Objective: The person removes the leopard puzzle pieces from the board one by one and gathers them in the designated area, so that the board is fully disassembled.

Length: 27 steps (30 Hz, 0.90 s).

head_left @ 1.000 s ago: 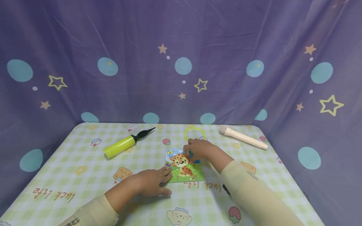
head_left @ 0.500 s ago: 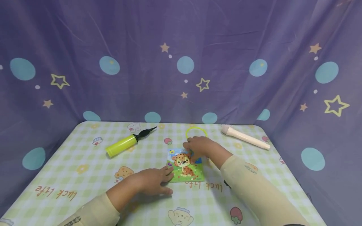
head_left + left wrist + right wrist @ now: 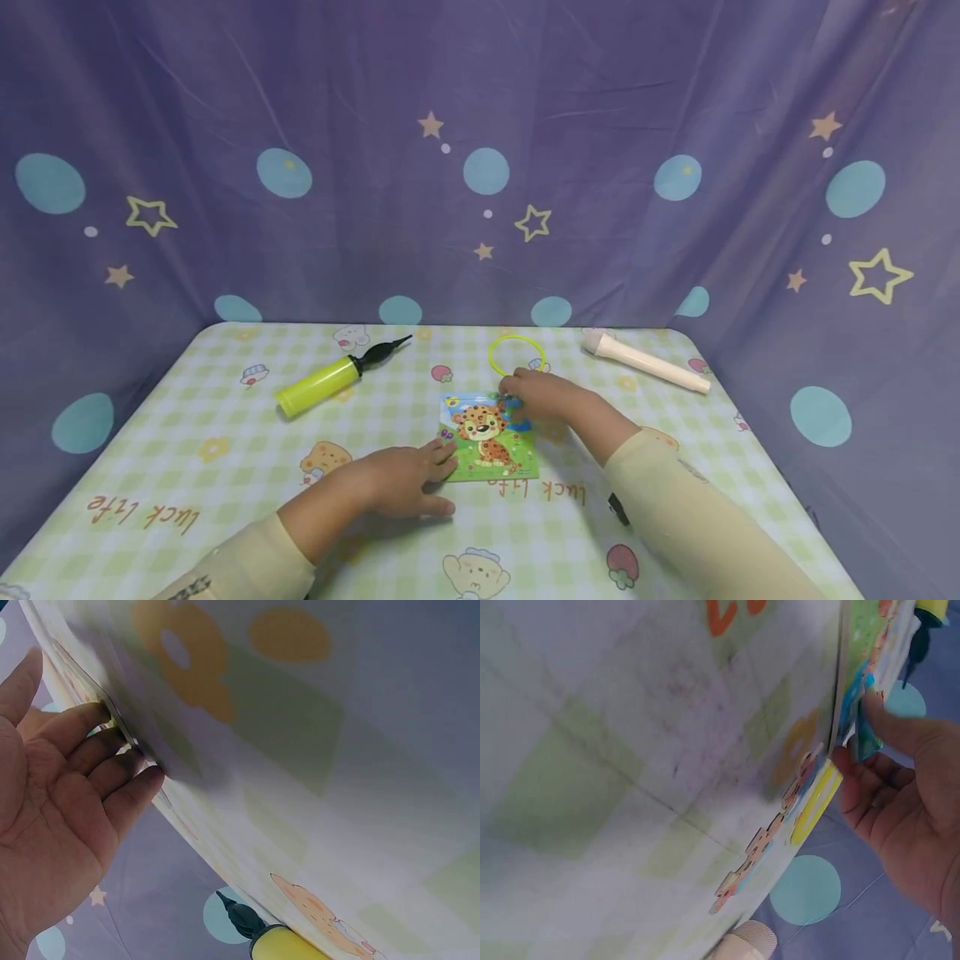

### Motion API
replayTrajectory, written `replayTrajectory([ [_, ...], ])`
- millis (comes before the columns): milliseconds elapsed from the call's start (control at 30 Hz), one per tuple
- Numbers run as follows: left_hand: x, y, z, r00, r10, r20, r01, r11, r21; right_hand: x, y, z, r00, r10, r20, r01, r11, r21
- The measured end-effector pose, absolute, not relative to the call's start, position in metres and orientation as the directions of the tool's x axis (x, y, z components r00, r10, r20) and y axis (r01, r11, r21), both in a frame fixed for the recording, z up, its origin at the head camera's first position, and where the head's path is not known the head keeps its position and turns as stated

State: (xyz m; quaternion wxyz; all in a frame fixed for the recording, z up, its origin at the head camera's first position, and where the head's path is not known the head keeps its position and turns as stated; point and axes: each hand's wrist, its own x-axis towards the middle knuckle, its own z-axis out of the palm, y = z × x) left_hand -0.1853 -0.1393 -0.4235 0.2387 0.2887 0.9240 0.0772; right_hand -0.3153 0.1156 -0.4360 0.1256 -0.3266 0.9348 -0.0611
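Note:
A flat jigsaw puzzle (image 3: 487, 450) with a cartoon leopard on green and blue lies at the middle of the table. At its left edge my left hand (image 3: 408, 482) rests with fingers extended, the fingertips touching the board. My right hand (image 3: 543, 394) is over the upper right corner and covers part of it. Between its thumb and fingers, in the right wrist view, a small blue-green puzzle piece (image 3: 866, 739) is pinched, tilted up from the board. The left wrist view shows the left palm, with the fingertips at the board's thin edge.
A yellow hand pump (image 3: 322, 385) with a black nozzle lies at the back left. Behind the right hand is a thin yellow ring (image 3: 491, 357). A pale pink toy microphone (image 3: 652, 367) lies at the back right. A purple curtain (image 3: 360, 167) hangs beyond the checked tablecloth (image 3: 247, 467).
My right hand has shifted slightly right and back toward the board's corner, uncovering a bit more of the picture. The left hand stays in place on the left edge.

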Motion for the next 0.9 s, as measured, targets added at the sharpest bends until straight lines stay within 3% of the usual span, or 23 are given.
replayTrajectory([
  [167, -0.186, -0.139, -0.424, -0.717, 0.572, -0.399, 0.504, 0.821, 0.270, -0.315, 0.118, -0.436, -0.796, -0.591, -0.132, -0.526, 0.783, -0.332],
  [367, -0.186, -0.139, -0.424, -0.715, 0.574, -0.400, 0.506, 0.819, 0.270, -0.317, 0.124, -0.433, -0.770, -0.632, -0.091, -0.524, 0.706, -0.477],
  [567, -0.187, -0.138, -0.425, -0.715, 0.576, -0.397, 0.509, 0.817, 0.269, -0.316, 0.137, -0.423, -0.809, -0.573, -0.132, -0.329, 0.627, -0.706],
  [667, -0.187, -0.139, -0.426, -0.713, 0.578, -0.397, 0.511, 0.816, 0.270, -0.316, 0.146, -0.420, -0.828, -0.544, -0.137, -0.287, 0.619, -0.731],
  [900, -0.186, -0.139, -0.426, -0.716, 0.574, -0.399, 0.509, 0.819, 0.265, -0.319, 0.170, -0.420, -0.833, -0.544, -0.101, -0.341, 0.647, -0.682],
])
